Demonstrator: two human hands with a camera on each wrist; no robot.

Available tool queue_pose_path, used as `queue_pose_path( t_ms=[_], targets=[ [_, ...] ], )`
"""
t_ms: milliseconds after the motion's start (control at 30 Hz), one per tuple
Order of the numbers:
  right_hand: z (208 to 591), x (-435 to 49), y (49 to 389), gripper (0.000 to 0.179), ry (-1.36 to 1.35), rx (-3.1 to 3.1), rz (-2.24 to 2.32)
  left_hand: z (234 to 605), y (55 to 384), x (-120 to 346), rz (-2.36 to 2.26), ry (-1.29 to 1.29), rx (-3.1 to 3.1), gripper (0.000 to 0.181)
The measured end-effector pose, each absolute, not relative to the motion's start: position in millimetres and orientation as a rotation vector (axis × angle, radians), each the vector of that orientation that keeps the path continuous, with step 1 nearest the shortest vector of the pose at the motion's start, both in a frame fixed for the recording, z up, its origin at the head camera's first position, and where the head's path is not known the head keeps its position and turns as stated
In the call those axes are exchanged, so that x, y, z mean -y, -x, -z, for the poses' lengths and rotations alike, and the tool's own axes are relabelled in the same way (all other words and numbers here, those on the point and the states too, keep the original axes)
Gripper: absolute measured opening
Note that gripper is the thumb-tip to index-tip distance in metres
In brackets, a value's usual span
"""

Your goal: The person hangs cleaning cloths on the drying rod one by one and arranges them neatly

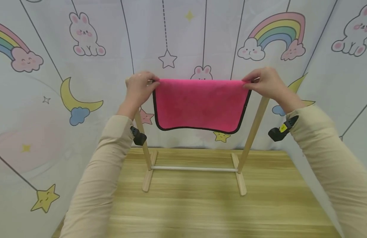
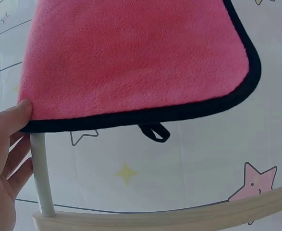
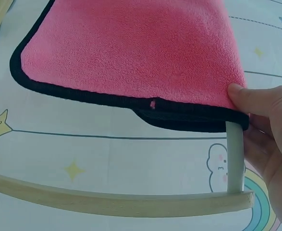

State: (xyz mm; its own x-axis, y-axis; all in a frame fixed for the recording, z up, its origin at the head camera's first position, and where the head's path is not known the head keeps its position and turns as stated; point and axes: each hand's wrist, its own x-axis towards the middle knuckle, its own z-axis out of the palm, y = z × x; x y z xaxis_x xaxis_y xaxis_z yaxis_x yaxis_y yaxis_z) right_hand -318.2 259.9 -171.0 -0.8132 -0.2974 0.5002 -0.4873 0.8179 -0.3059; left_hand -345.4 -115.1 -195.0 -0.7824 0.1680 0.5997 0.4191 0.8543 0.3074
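A pink towel (image 1: 201, 105) with black edging hangs folded over the top rod of a wooden rack (image 1: 254, 132). My left hand (image 1: 139, 87) pinches its top fold at the left end, and my right hand (image 1: 266, 82) pinches it at the right end. In the left wrist view, the white rod (image 2: 42, 175) comes out from under the towel by the left fingers, and a small black loop (image 2: 155, 132) hangs below the edging. The right wrist view shows the rod's other end (image 3: 235, 159) beside my right hand; there, the back layer's edge peeks out past the front one.
The rack's wooden feet (image 1: 241, 180) stand on a wood-grain table (image 1: 198, 211). A white lower bar (image 1: 195, 169) joins its two posts. Behind and at the sides hangs a pale curtain (image 1: 183, 36) printed with rabbits, rainbows and stars.
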Motion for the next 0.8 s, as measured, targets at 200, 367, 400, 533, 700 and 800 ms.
queue_pose_path(
  t_ms=[200,367,400,533,700,800],
  targets=[
    [168,-260,320,0.020,-0.559,2.554,-0.613,194,348,112,0.636,0.354,2.410,0.023],
    [166,-258,324,0.025,-0.426,2.572,-0.688,191,349,107,0.633,0.268,2.383,0.023],
    [166,-257,324,0.026,-0.407,2.572,-0.697,191,348,106,0.621,0.246,2.395,0.024],
    [168,-255,325,0.029,-0.372,2.598,-0.700,189,348,104,0.586,0.197,2.479,0.027],
    [169,-260,322,0.032,-0.408,2.594,-0.711,190,349,106,0.576,0.221,2.473,0.027],
    [172,-264,319,0.034,-0.435,2.584,-0.723,193,349,109,0.571,0.292,2.430,0.024]
  ],
)
